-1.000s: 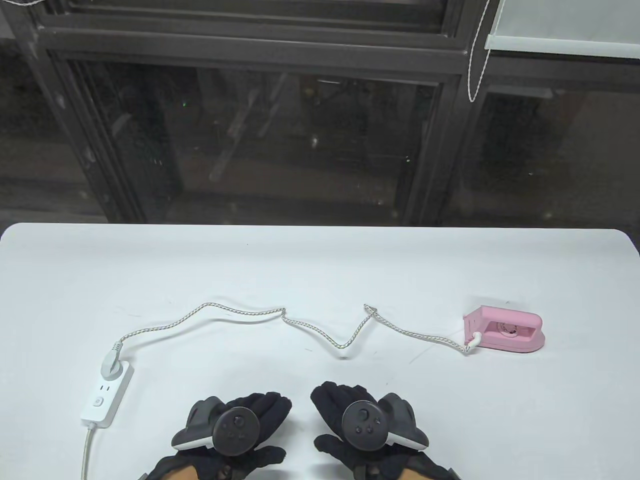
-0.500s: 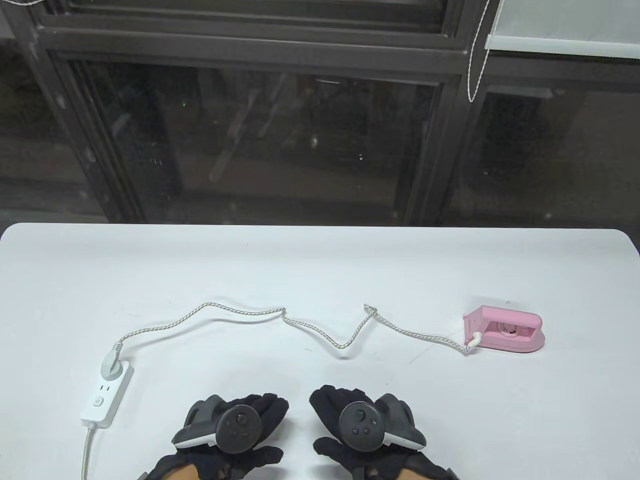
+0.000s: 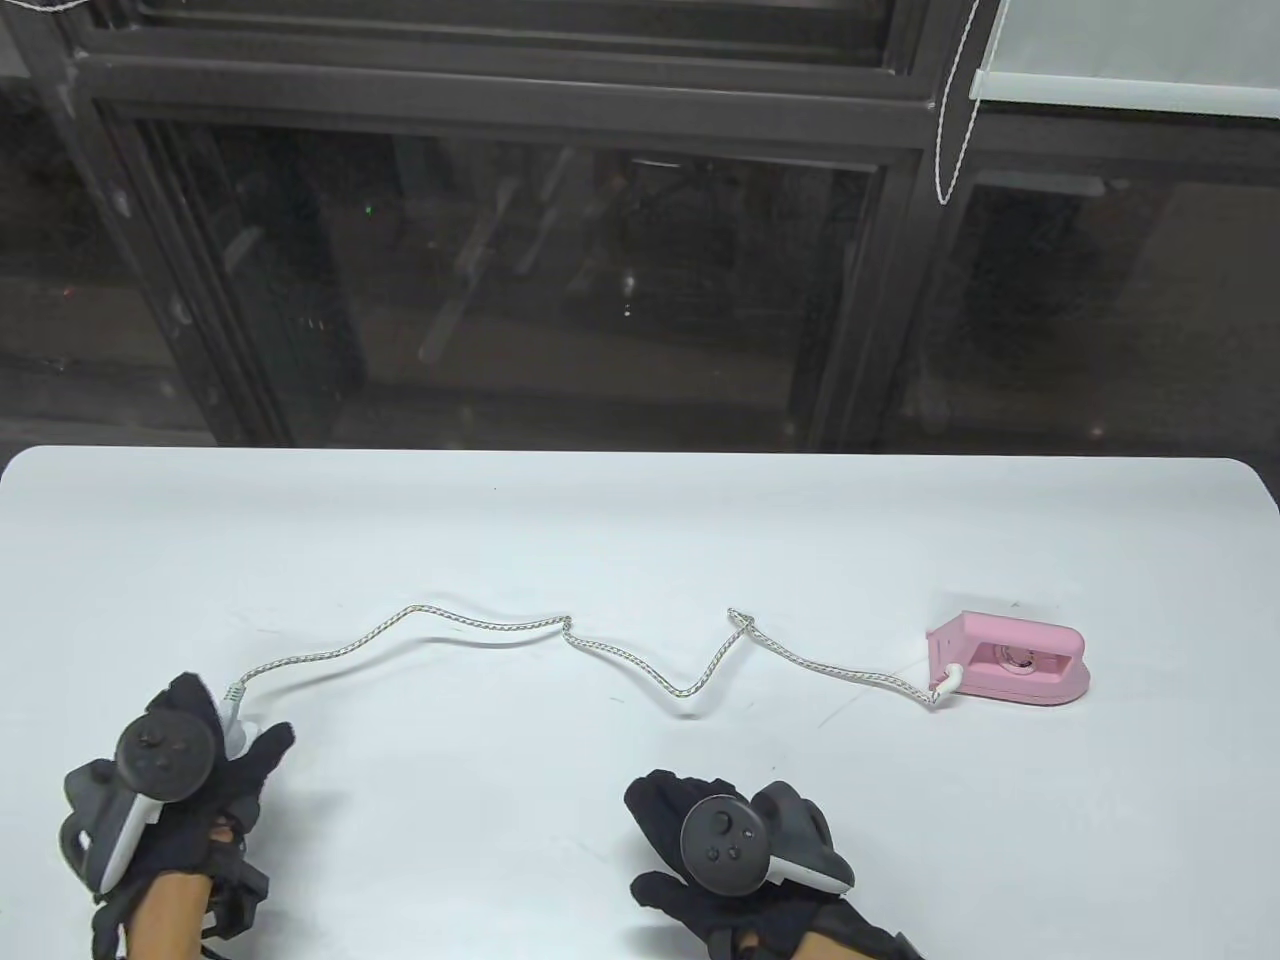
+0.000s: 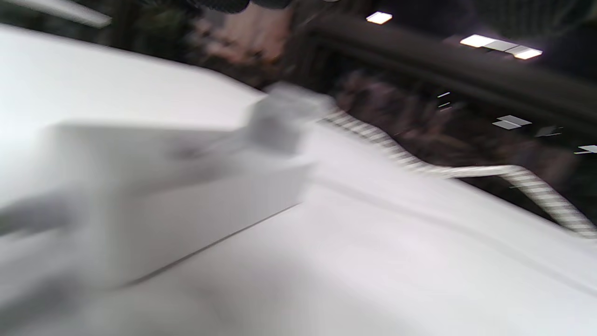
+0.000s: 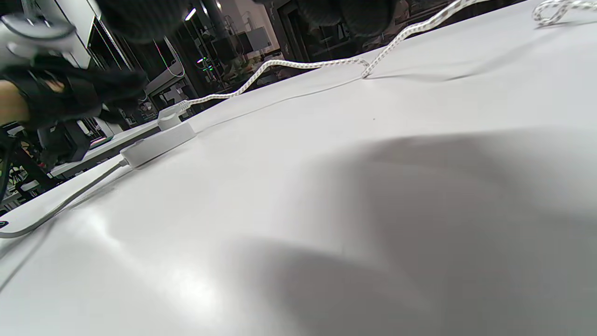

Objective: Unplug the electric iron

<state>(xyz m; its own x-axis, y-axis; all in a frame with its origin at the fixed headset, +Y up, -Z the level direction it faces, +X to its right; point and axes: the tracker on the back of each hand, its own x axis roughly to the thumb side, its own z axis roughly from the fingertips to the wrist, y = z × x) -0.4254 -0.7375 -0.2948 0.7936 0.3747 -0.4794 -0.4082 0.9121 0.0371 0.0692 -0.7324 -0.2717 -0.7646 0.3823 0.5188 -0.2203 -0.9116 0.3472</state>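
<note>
We see the left hand [image 3: 190, 770] over the power strip [image 5: 157, 143], finger state unclear; right hand [image 3: 725, 850] rests well right of it, fingers loosely spread.

both hands [image 3: 190, 790] wear black gloves, dark round grey-banded trackers [image 3: 722, 843] strapped on, bare wrists showing.

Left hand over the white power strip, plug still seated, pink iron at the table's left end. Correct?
Not the last part: the pink electric iron sits at the table's right end, per the table view. The left hand is over the white power strip, and its grey plug looks seated.
</note>
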